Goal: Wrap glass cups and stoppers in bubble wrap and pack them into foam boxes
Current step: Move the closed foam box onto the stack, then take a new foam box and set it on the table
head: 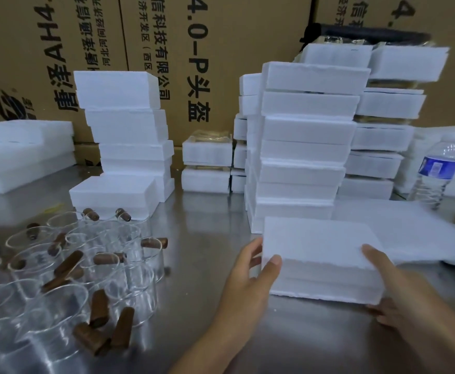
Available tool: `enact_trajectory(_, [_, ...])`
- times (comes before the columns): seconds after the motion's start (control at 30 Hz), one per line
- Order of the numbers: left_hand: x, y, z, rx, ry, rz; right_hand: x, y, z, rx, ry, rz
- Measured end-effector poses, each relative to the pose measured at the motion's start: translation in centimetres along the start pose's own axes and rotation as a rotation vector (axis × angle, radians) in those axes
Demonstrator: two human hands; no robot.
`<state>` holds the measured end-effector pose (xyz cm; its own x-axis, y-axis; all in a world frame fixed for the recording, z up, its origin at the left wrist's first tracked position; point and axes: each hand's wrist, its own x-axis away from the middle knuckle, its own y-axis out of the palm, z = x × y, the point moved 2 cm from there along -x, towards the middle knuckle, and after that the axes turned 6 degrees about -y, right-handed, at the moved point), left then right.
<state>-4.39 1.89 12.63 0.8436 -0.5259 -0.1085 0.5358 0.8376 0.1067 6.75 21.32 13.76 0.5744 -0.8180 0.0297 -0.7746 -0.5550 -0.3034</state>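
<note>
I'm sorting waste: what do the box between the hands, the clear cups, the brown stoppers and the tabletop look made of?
The box: white expanded foam, matte, ragged crumbly edges. The cups: probably glass, clear, glossy rim glints. The stoppers: brown, matte, wood-like; possibly cork. The tabletop: brushed metal, likely stainless steel, soft reflections.

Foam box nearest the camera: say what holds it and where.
Both hands hold the foam box: left hand at its left end, right hand at its right end, thumbs over the top edge.
</note>
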Motion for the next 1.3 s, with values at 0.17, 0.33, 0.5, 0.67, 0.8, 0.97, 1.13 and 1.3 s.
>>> enact_trajectory(0.17, [0.7, 0.3, -0.2, -0.088, 0.016, -0.031, 0.7, -0.5, -1.0, 0.292, -0.139, 0.074])
enact_trajectory(0.33, [1.4, 1.0, -0.2, -0.084, 0.001, -0.139, 1.1, -1.5, -1.8, 0.197, -0.258, 0.204])
enact_trajectory(0.5, [1.7, 0.9, 0.1, -0.081, -0.002, -0.179, 1.4, -2.1, -2.2, 0.174, -0.325, 0.249])
enact_trajectory(0.67, [2.0, 0.9, 0.5, -0.092, 0.0, -0.188, 0.8, -2.2, -1.5, 0.214, -0.163, 0.195])
enact_trajectory(0.8, [2.0, 1.0, 0.7, -0.08, 0.005, -0.19, 0.6, -2.3, -1.5, 0.272, -0.155, 0.192])
enact_trajectory(0.97, [1.7, 0.9, 0.9, -0.051, 0.008, -0.118, 1.5, -2.2, -2.9, 0.425, -0.379, 0.332])
enact_trajectory(1.13, [0.9, -0.3, 0.8, 0.013, -0.049, 0.061, 4.6, 0.3, -6.4, 0.417, -0.628, 0.342])
enact_trajectory(1.3, [0.2, -1.4, 0.7, 0.113, -0.253, 0.152, 7.1, 5.0, -9.3, 0.115, -0.716, 0.151])
